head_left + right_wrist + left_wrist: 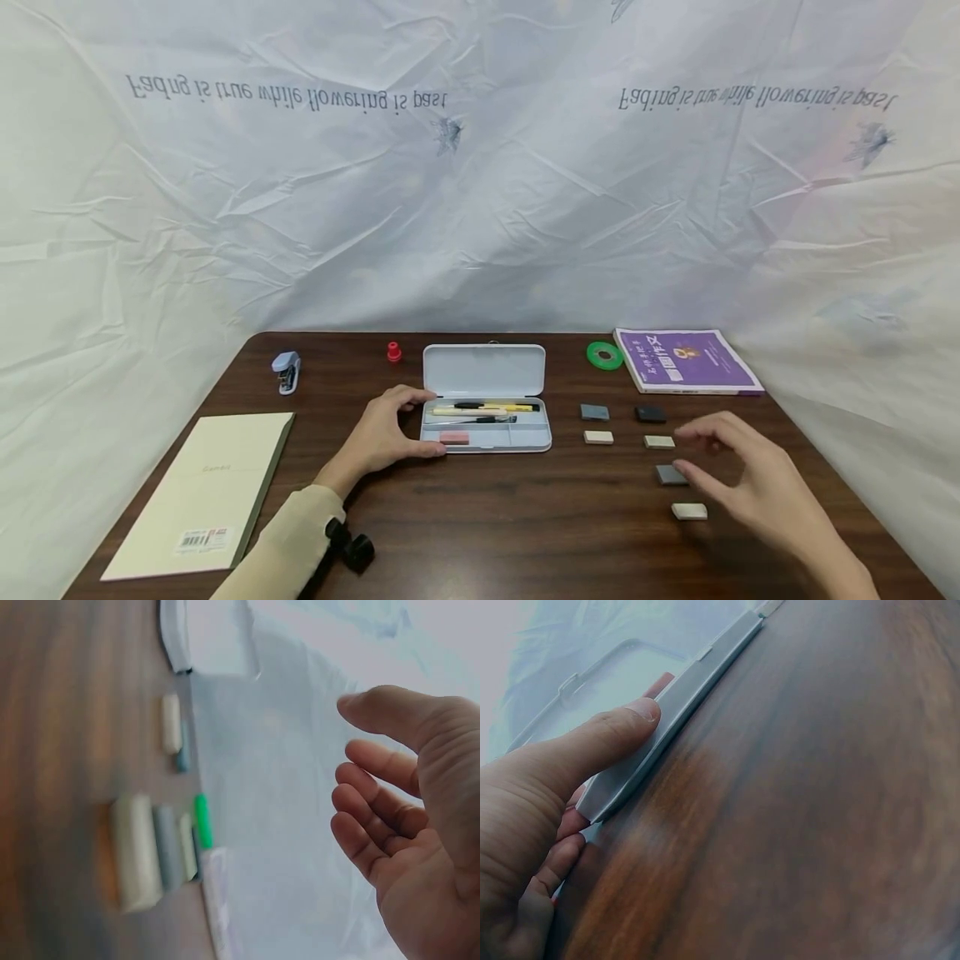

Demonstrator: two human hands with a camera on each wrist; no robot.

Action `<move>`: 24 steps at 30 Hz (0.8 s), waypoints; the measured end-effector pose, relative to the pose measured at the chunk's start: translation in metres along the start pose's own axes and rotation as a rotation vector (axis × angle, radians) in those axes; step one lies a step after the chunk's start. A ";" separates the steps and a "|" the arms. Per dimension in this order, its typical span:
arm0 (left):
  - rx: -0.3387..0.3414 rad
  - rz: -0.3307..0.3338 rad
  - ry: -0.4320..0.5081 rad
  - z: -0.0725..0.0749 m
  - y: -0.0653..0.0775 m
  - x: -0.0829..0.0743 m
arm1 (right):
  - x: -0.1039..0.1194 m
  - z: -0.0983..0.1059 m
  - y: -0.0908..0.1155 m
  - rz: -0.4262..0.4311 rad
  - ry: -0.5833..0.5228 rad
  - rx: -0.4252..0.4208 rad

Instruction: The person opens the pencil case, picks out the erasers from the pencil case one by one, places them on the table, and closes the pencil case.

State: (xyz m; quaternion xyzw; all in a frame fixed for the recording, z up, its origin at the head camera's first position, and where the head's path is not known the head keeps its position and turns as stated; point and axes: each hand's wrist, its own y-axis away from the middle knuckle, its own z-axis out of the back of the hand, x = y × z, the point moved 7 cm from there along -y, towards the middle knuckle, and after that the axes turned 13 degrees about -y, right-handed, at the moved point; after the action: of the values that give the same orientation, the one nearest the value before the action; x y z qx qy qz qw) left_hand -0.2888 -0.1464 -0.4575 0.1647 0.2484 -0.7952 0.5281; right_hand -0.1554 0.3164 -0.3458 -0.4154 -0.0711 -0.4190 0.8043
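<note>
A shallow, pale blue-grey pencil case [528, 437], smooth and rounded at its corners, was set on a dark, wood-grained tabletop [480, 521]. Its hinged lid [483, 371] was raised behind it, so its contents were left exposed. The left end of the case was held by the left hand [381, 433]: this grip was clamped on it, thumb pressed to the near wall and fingers around the far side, probably to keep it steady. Well to the right of the case, the right hand [761, 479] was held above the tabletop, its grip empty, thumb and fingertips apart.

Between that hand and the case, small block-shaped erasers were spread: three white erasers [689, 512], one grey eraser [669, 475], one blue-grey eraser [595, 412] and one black eraser [650, 414]. Gaps were left around them, seemingly so that each could be picked out singly. Inside the case, slim pens [468, 412] were laid lengthwise, as suited the long far compartment; a pink eraser [453, 437] was placed in the near one, towards the left.

Left of the case, a flat cream notebook [202, 492] was seen; behind the case hung a creased, pale sheet [480, 208].
</note>
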 end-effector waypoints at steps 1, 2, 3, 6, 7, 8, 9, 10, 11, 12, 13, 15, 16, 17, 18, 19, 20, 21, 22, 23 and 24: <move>-0.001 0.002 0.000 0.000 0.000 0.000 | 0.003 0.000 -0.006 0.007 -0.005 -0.003; -0.001 0.004 0.001 0.000 0.000 0.001 | 0.006 0.000 -0.012 0.015 -0.008 -0.005; -0.001 0.006 0.002 0.000 0.000 0.001 | 0.010 -0.001 -0.018 0.025 -0.012 -0.005; 0.000 0.008 0.004 0.000 0.000 0.001 | 0.019 -0.007 -0.037 0.050 -0.035 0.011; -0.002 0.006 0.002 0.000 0.000 0.001 | 0.021 -0.010 -0.043 0.050 -0.043 0.019; -0.002 0.005 0.004 0.000 0.000 0.001 | 0.022 -0.013 -0.049 0.045 -0.059 0.032; -0.002 0.004 0.006 0.001 0.000 0.000 | 0.024 -0.017 -0.055 0.040 -0.070 0.044; -0.003 0.002 0.007 0.001 -0.001 0.000 | 0.024 -0.022 -0.061 0.032 -0.088 0.057; -0.003 0.000 0.009 0.001 -0.001 -0.001 | 0.025 -0.026 -0.066 0.025 -0.095 0.071; -0.005 0.000 0.011 0.001 -0.001 -0.001 | 0.026 -0.031 -0.071 0.023 -0.102 0.080; -0.006 0.000 0.009 0.001 -0.001 -0.001 | 0.026 -0.036 -0.077 0.026 -0.115 0.089; -0.004 0.000 0.005 0.001 -0.001 -0.001 | 0.028 -0.047 -0.087 0.041 -0.140 0.102; -0.003 0.000 0.003 0.000 -0.001 -0.001 | 0.029 -0.053 -0.092 0.047 -0.155 0.108; -0.002 0.000 0.002 0.000 0.000 -0.001 | 0.030 -0.059 -0.097 0.052 -0.167 0.113; -0.001 0.001 -0.001 0.000 0.000 -0.001 | 0.032 -0.065 -0.101 0.054 -0.185 0.117; 0.000 0.001 -0.003 0.000 0.000 -0.001 | 0.034 -0.071 -0.106 0.051 -0.206 0.124; -0.001 0.001 -0.002 0.000 0.000 -0.001 | 0.036 -0.077 -0.111 0.044 -0.223 0.130; -0.001 0.001 0.000 0.000 0.000 -0.001 | 0.039 -0.084 -0.115 0.038 -0.235 0.139; -0.003 0.000 0.002 0.000 0.000 -0.001 | 0.041 -0.090 -0.119 0.030 -0.251 0.149; -0.003 -0.001 0.001 0.000 0.000 -0.001 | 0.044 -0.096 -0.123 0.028 -0.265 0.158; -0.004 0.000 0.002 0.001 0.000 0.000 | 0.047 -0.102 -0.127 0.027 -0.280 0.167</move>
State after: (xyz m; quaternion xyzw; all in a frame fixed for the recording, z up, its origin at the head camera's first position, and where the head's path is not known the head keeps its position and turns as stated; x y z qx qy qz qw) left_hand -0.2887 -0.1464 -0.4567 0.1644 0.2504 -0.7946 0.5280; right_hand -0.2426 0.1748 -0.3130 -0.4025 -0.2116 -0.3386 0.8237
